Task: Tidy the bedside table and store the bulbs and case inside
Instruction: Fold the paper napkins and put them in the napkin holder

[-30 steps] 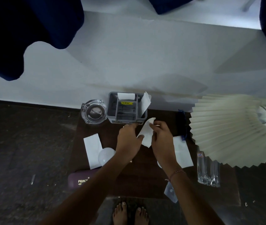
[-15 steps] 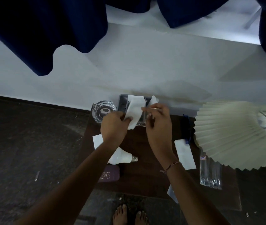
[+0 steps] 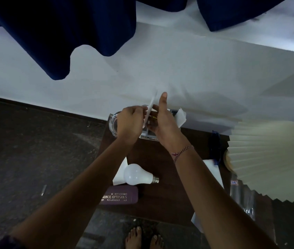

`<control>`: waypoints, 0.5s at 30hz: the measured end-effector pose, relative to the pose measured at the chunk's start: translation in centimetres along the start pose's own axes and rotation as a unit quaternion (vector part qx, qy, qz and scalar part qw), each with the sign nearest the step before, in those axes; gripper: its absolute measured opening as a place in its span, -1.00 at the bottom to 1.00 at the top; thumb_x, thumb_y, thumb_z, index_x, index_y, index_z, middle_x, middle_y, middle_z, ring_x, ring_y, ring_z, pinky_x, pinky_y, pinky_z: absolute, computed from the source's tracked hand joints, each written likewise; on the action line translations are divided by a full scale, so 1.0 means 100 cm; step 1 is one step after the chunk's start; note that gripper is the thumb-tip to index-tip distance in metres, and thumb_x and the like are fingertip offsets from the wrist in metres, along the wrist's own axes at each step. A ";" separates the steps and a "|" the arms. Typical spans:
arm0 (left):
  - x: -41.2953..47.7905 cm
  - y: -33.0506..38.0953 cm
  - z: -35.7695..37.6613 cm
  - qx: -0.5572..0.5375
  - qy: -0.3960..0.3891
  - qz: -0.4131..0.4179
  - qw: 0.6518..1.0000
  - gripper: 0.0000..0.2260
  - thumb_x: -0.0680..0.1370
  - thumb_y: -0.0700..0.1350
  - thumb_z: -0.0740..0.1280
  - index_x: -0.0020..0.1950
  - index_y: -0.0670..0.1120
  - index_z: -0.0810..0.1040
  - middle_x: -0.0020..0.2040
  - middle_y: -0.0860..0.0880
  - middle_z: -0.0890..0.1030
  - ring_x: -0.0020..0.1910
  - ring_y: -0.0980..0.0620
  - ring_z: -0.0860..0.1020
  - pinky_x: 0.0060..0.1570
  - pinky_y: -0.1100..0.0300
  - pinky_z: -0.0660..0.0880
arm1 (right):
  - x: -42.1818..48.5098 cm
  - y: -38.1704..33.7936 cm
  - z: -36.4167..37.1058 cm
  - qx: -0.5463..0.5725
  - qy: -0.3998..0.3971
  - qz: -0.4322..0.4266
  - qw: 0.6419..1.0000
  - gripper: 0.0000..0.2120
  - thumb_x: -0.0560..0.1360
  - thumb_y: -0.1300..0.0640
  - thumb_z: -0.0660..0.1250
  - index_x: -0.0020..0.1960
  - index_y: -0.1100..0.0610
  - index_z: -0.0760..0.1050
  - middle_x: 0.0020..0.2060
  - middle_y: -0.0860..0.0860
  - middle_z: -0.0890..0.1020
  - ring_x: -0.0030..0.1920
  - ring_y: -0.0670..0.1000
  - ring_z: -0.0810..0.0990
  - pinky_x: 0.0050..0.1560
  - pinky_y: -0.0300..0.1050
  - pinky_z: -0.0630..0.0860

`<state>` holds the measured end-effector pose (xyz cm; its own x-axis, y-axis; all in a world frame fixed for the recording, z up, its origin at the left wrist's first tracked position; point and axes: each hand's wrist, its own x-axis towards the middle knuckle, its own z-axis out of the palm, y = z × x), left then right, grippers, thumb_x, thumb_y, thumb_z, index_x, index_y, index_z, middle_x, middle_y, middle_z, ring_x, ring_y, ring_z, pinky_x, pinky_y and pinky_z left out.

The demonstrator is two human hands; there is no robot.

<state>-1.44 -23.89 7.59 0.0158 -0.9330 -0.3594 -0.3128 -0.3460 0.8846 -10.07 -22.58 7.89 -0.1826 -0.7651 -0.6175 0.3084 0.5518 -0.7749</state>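
Observation:
A white bulb lies on the dark wooden bedside table, with a maroon spectacle case just in front of it near the table's front edge. Both my hands are raised at the back of the table, over a grey organiser that they mostly hide. My left hand pinches a white paper slip held on edge. My right hand touches the slip from the right, thumb pointing up; its fingers are hidden behind the palm.
A glass ashtray sits behind my left hand. A pleated cream lampshade overhangs the table's right side, above a clear glass item. White papers lie by the bulb, by the organiser and under my right forearm. My bare feet stand below.
Both hands have carried the paper slip from mid-table back and up over the organiser, turning it on edge. The camera tilted, so the bulb and case now show fully.

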 end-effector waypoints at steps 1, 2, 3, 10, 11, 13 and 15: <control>0.002 0.001 0.000 -0.030 0.002 -0.019 0.999 -0.70 0.50 -0.14 0.13 -0.05 -0.15 0.66 -0.09 -0.10 0.70 -0.05 -0.04 0.64 0.06 0.04 0.56 | 0.001 -0.002 0.002 -0.005 0.001 -0.001 1.000 -0.37 0.47 -0.38 -0.09 -0.09 0.08 0.53 -0.20 0.06 0.62 -0.07 0.12 0.63 0.15 0.15 0.54; 0.003 0.001 0.000 -0.052 0.003 -0.033 0.998 -0.68 0.51 -0.12 0.11 -0.03 -0.16 0.65 -0.05 -0.13 0.68 -0.01 -0.08 0.63 0.10 0.02 0.54 | 0.002 -0.003 0.004 -0.003 0.003 -0.005 1.000 -0.39 0.47 -0.38 -0.10 -0.14 0.06 0.52 -0.23 0.05 0.61 -0.06 0.14 0.63 0.15 0.16 0.54; 0.005 0.001 0.000 -0.064 0.000 -0.042 0.997 -0.66 0.52 -0.11 0.08 -0.02 -0.15 0.63 -0.01 -0.15 0.67 0.01 -0.09 0.62 0.11 0.02 0.53 | 0.004 -0.003 0.003 0.005 0.003 -0.012 1.000 -0.40 0.47 -0.37 -0.10 -0.21 0.02 0.53 -0.27 0.02 0.61 -0.09 0.11 0.63 0.09 0.14 0.56; 0.007 0.003 -0.003 -0.051 -0.038 -0.076 0.995 -0.59 0.40 0.05 0.01 -0.08 -0.07 0.60 0.02 -0.15 0.66 0.04 -0.12 0.60 0.19 -0.14 0.49 | 0.015 0.006 0.008 0.075 -0.017 0.013 0.997 -0.38 0.48 -0.37 -0.09 -0.28 0.02 0.55 -0.42 -0.07 0.66 -0.36 -0.11 0.64 -0.27 -0.14 0.53; 0.008 0.004 -0.002 -0.048 -0.042 -0.080 0.995 -0.60 0.39 0.05 0.01 -0.13 -0.07 0.59 0.00 -0.16 0.66 0.04 -0.14 0.60 0.19 -0.14 0.49 | 0.016 0.007 0.009 0.080 -0.017 0.023 0.996 -0.41 0.48 -0.37 -0.08 -0.20 0.05 0.50 -0.34 -0.05 0.65 -0.28 -0.08 0.63 -0.23 -0.12 0.56; 0.009 0.005 0.000 -0.044 -0.049 -0.088 0.994 -0.62 0.42 0.03 0.02 -0.16 -0.09 0.58 0.01 -0.21 0.65 0.06 -0.18 0.59 0.20 -0.16 0.47 | 0.018 0.010 0.011 0.078 -0.024 0.020 0.996 -0.42 0.49 -0.36 -0.09 -0.16 0.07 0.48 -0.30 -0.03 0.62 -0.17 -0.02 0.59 -0.04 0.00 0.55; 0.012 0.004 0.001 -0.040 -0.052 -0.093 0.994 -0.62 0.49 -0.02 0.02 -0.11 -0.17 0.57 0.03 -0.27 0.64 0.09 -0.24 0.57 0.20 -0.20 0.46 | 0.018 0.012 0.010 0.076 -0.028 0.009 0.997 -0.40 0.50 -0.34 -0.10 -0.23 0.07 0.50 -0.41 -0.05 0.65 -0.18 0.00 0.59 0.07 0.06 0.52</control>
<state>-1.68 -25.14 7.42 -0.0327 -0.8389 -0.5432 -0.2366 -0.5216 0.8198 -9.08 -23.64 5.98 -0.1239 -0.7756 -0.6190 0.4489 0.5125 -0.7320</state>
